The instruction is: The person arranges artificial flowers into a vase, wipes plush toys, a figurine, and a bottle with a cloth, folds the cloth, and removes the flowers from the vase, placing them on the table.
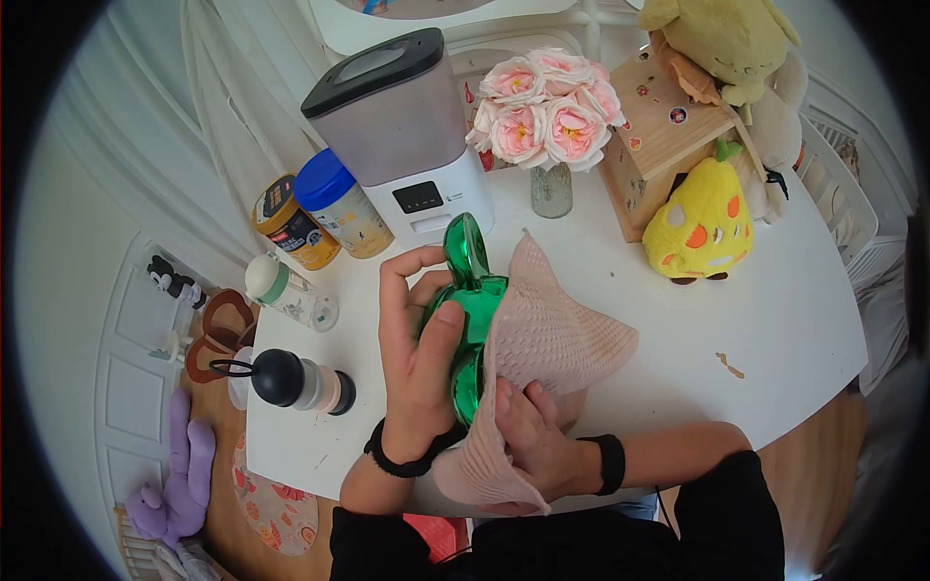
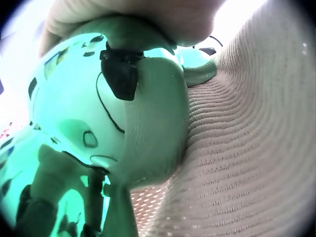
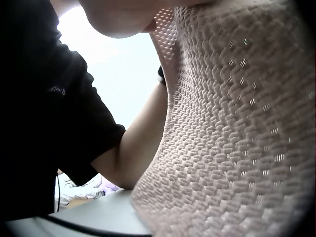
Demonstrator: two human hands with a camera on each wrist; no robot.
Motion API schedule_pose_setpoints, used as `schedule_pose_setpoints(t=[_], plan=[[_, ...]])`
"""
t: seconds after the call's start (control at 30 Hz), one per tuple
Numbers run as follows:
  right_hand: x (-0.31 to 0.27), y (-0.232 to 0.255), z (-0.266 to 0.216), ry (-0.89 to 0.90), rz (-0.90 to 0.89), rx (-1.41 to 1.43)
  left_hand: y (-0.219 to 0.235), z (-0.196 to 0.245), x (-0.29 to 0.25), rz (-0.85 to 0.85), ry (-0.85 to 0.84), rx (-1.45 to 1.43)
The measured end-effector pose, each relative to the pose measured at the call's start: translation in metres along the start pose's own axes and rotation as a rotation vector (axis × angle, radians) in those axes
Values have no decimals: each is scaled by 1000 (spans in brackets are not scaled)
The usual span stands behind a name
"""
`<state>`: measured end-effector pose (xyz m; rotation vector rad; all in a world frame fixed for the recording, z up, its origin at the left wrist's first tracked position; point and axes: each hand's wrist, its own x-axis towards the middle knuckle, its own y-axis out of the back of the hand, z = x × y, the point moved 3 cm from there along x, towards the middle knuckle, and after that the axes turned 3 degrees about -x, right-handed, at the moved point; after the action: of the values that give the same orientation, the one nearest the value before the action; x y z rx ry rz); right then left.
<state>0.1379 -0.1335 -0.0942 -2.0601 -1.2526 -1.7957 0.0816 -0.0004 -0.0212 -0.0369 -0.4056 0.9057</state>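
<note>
We are holding a glossy green translucent object (image 1: 481,308) with rounded lobes above the near part of a white counter (image 1: 794,324). Our left hand (image 1: 417,353) is gripping its side, the fingers and thumb curving around it. Our right hand (image 1: 538,445) is pinching a pink knit cloth (image 1: 552,329) with bent fingers, the exact grip being partly hidden in the folds. The cloth is lying against the green object's right side, one corner pointing up and another flaring right, its lower part hanging past our right hand.

Behind our hands, a dispenser (image 1: 417,136) with a dark lid is standing beside pink roses (image 1: 547,107) in a clear glass vase (image 1: 552,191). Farther right, a yellow pear-shaped plush (image 1: 699,221) is sitting in front of a wooden box (image 1: 668,116), with a pale yellow plush toy (image 1: 722,44) resting at the box's top.

On the left, a yellow tin (image 1: 298,225) and a blue-lidded canister (image 1: 344,208) are standing side by side. Nearer to us, a clear bottle (image 1: 291,290) with a pale green band is tilting in the view, and a black-topped bottle (image 1: 300,382) is showing its carrying loop. Beyond the counter's left edge, a purple plush (image 1: 179,479) is lying low.
</note>
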Motion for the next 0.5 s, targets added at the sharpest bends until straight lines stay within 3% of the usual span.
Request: schedule_pose_setpoints(t=[0.07,0.13,0.27,0.37,0.43,0.47,0.5], plan=[[15,10,1,-38,-55,17,-1,0,0,9,-6,10],[31,19,6,-221,-156,146,-2,-1,0,12,3,53],[45,28,10,-105,-193,93,-4,3,-1,-9,-72,208],[17,9,6,-202,-219,78,-6,3,-1,-11,-25,72],[-1,-5,7,-226,-206,282,-2,1,0,1,12,-17],[4,-1,8,-228,-200,279,1,0,1,-5,13,-15],[17,9,12,-182,-223,-38,4,-2,1,-18,4,-5]])
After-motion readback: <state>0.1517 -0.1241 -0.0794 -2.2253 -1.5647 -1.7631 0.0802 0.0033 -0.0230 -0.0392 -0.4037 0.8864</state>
